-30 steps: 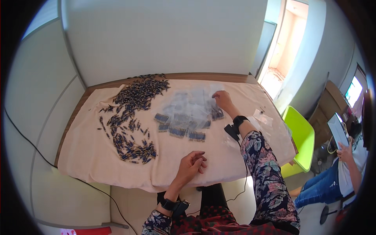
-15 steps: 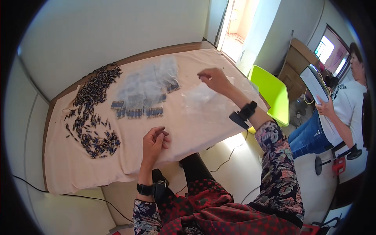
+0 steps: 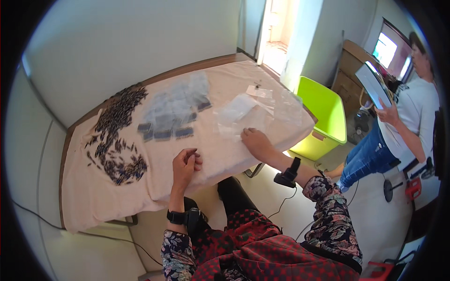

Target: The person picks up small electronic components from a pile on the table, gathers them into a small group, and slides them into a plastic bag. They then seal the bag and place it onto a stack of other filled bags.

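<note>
While the left hand (image 3: 184, 167) sits half-open, seemingly empty, the right hand (image 3: 258, 143), curled, grip unclear, is at the clear bags (image 3: 236, 108) on the cloth's right, apparently picking a bag, next needing a light pinch.

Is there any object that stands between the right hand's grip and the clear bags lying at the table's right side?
No, nothing visible stands there. The right hand's grip is at the near edge of the clear bags, which lie on pale cloth. Whether it touches them is unclear.
</note>
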Demonstrator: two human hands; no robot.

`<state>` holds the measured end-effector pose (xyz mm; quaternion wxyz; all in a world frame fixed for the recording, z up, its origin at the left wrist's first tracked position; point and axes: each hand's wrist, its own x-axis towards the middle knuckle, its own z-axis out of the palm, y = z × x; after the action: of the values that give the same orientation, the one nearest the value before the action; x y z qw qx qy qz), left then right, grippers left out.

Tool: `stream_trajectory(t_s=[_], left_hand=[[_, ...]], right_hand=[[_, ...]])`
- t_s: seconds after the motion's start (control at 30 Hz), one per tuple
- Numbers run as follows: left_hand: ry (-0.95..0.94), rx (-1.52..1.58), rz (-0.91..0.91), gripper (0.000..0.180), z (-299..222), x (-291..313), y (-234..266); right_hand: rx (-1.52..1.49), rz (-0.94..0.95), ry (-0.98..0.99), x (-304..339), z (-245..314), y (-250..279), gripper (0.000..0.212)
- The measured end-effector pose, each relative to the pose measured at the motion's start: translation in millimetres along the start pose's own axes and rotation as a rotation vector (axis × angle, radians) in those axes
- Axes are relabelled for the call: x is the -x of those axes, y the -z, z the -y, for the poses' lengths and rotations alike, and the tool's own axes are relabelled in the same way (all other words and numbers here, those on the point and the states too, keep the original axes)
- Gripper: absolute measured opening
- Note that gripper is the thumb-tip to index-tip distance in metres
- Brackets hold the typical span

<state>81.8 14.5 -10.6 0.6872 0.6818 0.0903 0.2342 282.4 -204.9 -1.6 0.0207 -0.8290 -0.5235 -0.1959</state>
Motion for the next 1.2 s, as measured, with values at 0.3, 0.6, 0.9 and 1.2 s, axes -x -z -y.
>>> stream_trajectory(t_s=[0.3, 0.6, 0.9, 1.2], left_hand=[[0.005, -0.083, -0.071, 0.019, 4, 8, 14], [-0.027, 0.032, -0.012, 0.022, -5, -1, -17], [0.254, 0.248, -0.284, 0.042, -43, 81, 17], [0.316, 0.202, -0.136, 0.009, -59, 102, 21]], right_hand=[[-0.371, -0.505, -0.185, -19, 24, 58, 0.009], [-1.290, -0.373, -0.166, -7, 87, 87, 0.013], [-1.390, -0.248, -0.125, -27, 153, 90, 0.024], [-1.453, 0.045, -0.217, -27, 149, 65, 0.033]])
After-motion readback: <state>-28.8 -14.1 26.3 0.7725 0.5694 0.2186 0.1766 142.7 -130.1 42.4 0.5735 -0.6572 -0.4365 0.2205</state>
